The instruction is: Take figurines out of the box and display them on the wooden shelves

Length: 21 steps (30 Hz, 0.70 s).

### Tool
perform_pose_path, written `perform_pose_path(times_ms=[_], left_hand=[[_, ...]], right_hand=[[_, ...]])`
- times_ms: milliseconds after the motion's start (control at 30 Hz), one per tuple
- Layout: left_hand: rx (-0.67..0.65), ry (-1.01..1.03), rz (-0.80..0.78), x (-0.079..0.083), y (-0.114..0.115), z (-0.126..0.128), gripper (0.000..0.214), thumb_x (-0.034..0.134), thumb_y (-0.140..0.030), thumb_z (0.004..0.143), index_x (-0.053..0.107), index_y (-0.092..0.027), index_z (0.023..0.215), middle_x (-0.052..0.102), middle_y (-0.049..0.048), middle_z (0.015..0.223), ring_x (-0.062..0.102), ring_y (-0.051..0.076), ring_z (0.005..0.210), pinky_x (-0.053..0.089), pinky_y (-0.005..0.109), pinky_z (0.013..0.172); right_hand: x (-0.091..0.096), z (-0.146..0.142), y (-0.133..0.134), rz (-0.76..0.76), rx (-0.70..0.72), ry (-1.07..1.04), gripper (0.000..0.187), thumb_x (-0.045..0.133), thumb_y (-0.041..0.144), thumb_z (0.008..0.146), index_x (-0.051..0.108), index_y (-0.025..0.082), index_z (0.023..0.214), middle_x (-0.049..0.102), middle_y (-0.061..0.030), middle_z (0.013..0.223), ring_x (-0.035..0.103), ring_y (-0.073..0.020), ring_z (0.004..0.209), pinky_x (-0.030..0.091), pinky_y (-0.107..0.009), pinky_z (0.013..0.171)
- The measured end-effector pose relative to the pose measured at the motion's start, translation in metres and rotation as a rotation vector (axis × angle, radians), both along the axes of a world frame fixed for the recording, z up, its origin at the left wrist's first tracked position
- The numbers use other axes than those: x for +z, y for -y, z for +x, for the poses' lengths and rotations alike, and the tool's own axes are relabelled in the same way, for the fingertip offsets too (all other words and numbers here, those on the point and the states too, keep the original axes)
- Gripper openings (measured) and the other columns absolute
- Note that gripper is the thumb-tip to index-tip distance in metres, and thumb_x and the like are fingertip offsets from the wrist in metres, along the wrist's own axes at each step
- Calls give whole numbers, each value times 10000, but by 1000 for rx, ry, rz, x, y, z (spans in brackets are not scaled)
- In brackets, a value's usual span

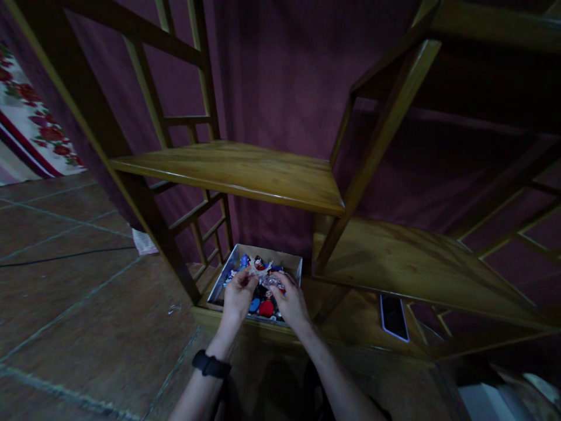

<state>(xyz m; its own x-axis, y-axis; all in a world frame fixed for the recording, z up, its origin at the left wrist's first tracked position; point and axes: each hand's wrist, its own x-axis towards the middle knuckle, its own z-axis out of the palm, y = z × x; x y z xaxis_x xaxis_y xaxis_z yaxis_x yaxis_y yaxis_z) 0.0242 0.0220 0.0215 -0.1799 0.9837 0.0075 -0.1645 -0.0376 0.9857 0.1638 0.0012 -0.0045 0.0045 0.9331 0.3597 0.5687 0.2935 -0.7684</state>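
Note:
A shallow white cardboard box (287, 258) on the bottom shelf holds several small colourful figures and pieces. Among them are a red round piece (266, 308), a blue round piece (255, 305) and a blue figure (244, 260). Above these, my left hand (238, 297) pinches one side of a crinkled, clear plastic wrapper (272, 282). My right hand (290, 301) is closed on the wrapper's other side. Whether anything is inside the plastic is too dim to tell. A black band (211, 365) circles my left wrist.
A wooden shelf board (236, 169) juts out above the box, with a slanting post (377, 152) to its right. Another board (407, 257) lies further right. A phone (393, 317) rests on the lower right shelf. On the tiled floor are a scrap (174, 308) and a dark cable (65, 257).

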Motion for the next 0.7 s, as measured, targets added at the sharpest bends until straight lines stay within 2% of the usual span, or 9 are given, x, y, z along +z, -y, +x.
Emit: perform_pose_path(times_ms=[133,300,433,600,700], left_hand=[[20,83,-80,5,6,-11,450,725,-390,574,654,-135,938,680,71,842,602,178,783,447,285,712],[121,100,-133,4,9,-23,361,679,-470,610,632,-123,698,660,76,750,594,173,716,443,277,656],[161,91,-81,0,8,-20,419,732,-404,545,648,-150,868,662,57,852,590,176,770,441,282,686],[8,174,-111,4,10,-7,432,741,-359,550,668,-154,923,664,75,939,584,192,880,432,291,760],[-8,261,-162,8,12,-2,422,746,-367,540,678,-155,898,663,87,955,584,205,903,437,303,754]], right_hand=[[4,0,1,-46,-10,-74,332,516,256,817,548,277,1147,622,-18,1106,577,-175,1009,444,-310,892],[6,-2,2,-73,-11,-127,332,509,276,823,548,286,1153,635,-9,1073,591,-168,966,453,-295,864],[7,-3,2,-62,9,-133,321,513,279,820,557,281,1138,622,-11,1099,577,-173,999,441,-298,888],[8,-4,3,-16,-1,-104,319,516,262,818,553,275,1134,620,-11,1086,583,-164,981,449,-283,879],[8,-5,4,16,-18,-24,331,518,257,819,549,268,1148,597,-29,1133,554,-175,1049,427,-300,924]])
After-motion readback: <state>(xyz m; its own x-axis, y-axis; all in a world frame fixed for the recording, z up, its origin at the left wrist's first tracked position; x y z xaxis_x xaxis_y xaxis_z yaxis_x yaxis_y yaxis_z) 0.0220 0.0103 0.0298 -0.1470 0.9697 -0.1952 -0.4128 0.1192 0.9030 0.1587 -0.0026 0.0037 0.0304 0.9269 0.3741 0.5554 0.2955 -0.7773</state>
